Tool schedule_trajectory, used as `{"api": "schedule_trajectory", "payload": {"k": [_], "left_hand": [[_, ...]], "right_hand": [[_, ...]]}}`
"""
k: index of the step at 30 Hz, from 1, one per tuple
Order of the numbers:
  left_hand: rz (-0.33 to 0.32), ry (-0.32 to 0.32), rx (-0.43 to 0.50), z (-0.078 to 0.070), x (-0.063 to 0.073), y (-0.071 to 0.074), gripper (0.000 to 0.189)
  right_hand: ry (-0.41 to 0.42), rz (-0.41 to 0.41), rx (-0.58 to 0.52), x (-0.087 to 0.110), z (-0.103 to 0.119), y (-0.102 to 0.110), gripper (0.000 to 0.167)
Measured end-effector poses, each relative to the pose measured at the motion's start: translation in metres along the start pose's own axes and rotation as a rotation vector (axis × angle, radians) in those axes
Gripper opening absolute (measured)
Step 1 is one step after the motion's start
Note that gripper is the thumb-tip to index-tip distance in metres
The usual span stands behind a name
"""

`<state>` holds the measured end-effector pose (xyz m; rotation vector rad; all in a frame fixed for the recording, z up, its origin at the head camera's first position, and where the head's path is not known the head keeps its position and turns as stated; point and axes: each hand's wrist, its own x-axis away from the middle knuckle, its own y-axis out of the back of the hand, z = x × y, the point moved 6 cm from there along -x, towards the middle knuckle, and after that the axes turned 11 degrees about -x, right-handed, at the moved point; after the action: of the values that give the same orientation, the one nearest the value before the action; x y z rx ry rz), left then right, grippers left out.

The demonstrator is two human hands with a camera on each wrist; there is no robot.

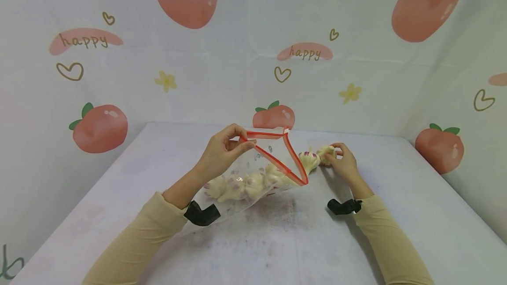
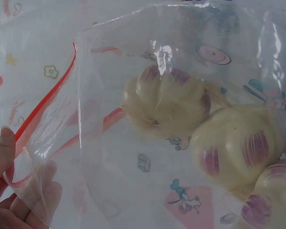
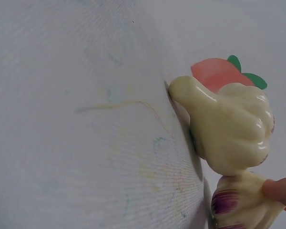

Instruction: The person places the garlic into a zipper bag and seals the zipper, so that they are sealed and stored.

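Observation:
My left hand (image 1: 222, 151) pinches the rim of a clear zip bag (image 1: 293, 157) edged in red, and its mouth gapes toward the right. Several garlic bulbs (image 1: 235, 187), pale with purple streaks, lie inside; the left wrist view shows some of these bulbs (image 2: 233, 148) through the film. To the right of the mouth, my right hand (image 1: 346, 164) grips a garlic bulb (image 1: 325, 155) between thumb and fingers. Right beside it sits another bulb (image 1: 309, 160). In the right wrist view a fingertip (image 3: 279, 191) presses the lower bulb (image 3: 226, 202), and the second bulb (image 3: 229, 129) adjoins it.
A white table (image 1: 253, 250) with faint marks lies under everything. Behind it hangs a pale backdrop (image 1: 222, 65) printed with red fruit, hearts and flowers. Black mounts (image 1: 202, 214) are strapped at both wrists, over beige sleeves.

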<state>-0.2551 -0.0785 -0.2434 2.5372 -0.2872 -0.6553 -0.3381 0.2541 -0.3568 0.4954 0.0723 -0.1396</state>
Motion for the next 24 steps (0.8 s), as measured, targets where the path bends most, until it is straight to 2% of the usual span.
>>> {"api": "schedule_trajectory", "payload": {"k": [24], "left_hand": [[-0.001,-0.004,-0.011,0.000,0.000,0.000,0.017]], "right_hand": [[0.002,-0.010,-0.057,0.010,0.008,0.021,0.049]]}}
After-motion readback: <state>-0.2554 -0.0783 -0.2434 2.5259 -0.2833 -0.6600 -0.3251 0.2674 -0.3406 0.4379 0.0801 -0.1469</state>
